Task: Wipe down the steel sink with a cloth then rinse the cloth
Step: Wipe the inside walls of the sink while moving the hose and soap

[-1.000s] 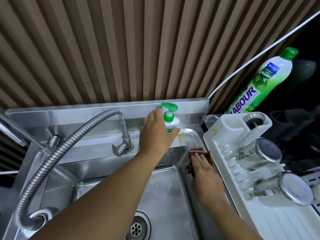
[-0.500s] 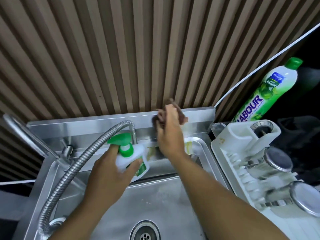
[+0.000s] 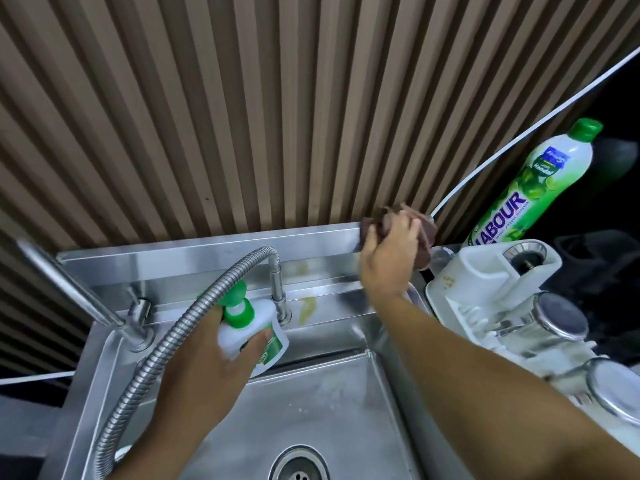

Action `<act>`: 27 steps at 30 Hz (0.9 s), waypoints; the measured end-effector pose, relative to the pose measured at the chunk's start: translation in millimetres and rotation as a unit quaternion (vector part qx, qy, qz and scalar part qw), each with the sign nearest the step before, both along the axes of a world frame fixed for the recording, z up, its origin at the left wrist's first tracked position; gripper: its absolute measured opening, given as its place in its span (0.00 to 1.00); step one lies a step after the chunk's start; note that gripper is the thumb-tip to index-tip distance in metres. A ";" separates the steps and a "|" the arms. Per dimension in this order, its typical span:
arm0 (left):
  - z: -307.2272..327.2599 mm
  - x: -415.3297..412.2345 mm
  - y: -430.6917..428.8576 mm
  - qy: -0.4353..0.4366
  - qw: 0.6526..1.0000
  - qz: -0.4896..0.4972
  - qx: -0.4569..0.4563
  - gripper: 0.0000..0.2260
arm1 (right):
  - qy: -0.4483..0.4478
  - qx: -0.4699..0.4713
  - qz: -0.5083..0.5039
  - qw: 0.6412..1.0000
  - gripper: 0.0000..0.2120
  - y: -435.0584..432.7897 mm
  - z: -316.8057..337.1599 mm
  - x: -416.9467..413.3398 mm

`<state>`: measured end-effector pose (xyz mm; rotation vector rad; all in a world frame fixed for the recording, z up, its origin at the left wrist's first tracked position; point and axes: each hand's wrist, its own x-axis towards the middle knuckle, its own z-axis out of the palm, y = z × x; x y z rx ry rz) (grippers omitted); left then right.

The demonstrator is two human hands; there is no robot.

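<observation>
Head view.

- Steel sink [image 3: 207,252]: basin, rear ledge and raised back panel, set against a slatted wall [image 3: 242,98]. Drain [image 3: 299,467] at bottom centre of the basin. Yellowish stain [image 3: 306,306] on the rear ledge.
- Cloth [image 3: 425,233]: brown, bunched, at the right end of the back panel's top edge, touching the steel.
- Right hand [image 3: 388,258]: fingers curled over the cloth, pressing it to the panel; forearm crosses the basin's right rim.
- Left hand [image 3: 207,372]: wrapped round a pump bottle [image 3: 242,339], white with a green pump head, tilted, held above the basin's rear edge.
- Flexible metal hose [image 3: 162,348]: arcs from lower left up to a fitting on the ledge, passing just in front of the pump bottle.
- Tap [image 3: 69,285]: steel spout, far left.
- Dish rack [image 3: 485,282]: white, just beside the sink on the right, holding steel lidded containers [image 3: 561,320].
- Detergent bottle [image 3: 519,188]: green cap, marked "LABOUR", behind the rack.
- White cable [image 3: 519,140]: runs diagonally up the wall from near the cloth.
</observation>
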<state>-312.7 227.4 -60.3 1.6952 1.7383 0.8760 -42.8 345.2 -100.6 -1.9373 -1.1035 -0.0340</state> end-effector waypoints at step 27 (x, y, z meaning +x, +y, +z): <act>2.2 -1.6 5.3 -0.027 0.999 0.016 -0.028 0.17 | -0.268 -0.035 0.300 0.915 0.34 -12.1 -27.9 -48.5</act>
